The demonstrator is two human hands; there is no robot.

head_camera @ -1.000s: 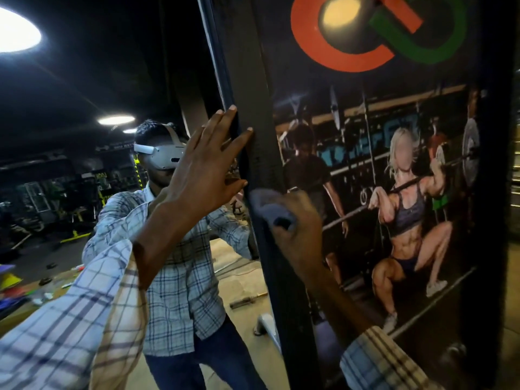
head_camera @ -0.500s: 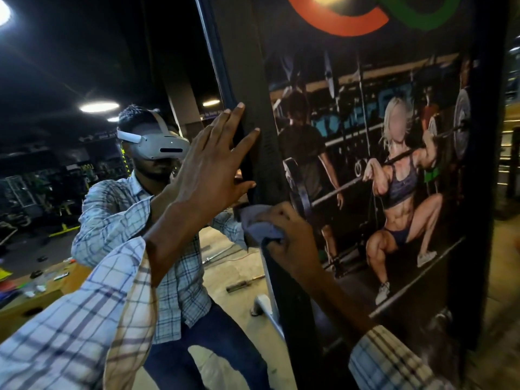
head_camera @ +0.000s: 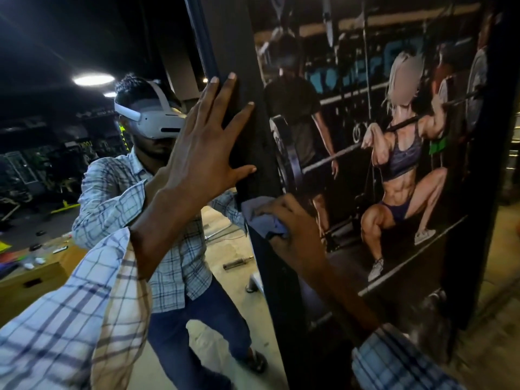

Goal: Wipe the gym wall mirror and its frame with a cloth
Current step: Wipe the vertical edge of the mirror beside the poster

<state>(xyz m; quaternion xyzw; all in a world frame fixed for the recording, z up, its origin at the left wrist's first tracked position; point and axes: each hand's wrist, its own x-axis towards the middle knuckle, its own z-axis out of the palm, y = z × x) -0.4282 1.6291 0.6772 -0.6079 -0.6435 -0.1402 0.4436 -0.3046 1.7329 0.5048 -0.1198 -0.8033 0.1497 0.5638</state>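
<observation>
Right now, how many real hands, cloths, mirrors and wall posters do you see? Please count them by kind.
Hands: 2, the left hand flat on the frame, the right hand gripping the cloth
Cloths: 1
Mirrors: 1, the mirror
Posters: 1, the poster
Total: 5

Left hand is raised, fingers straight and spread, tips pointing up, thumb stuck out sideways, flat against the frame. The forearm's bare, with the checked sleeve bunched further down. Right hand sits lower, fingers curled round a bunched cloth, its forearm coming up from bottom right.
</observation>
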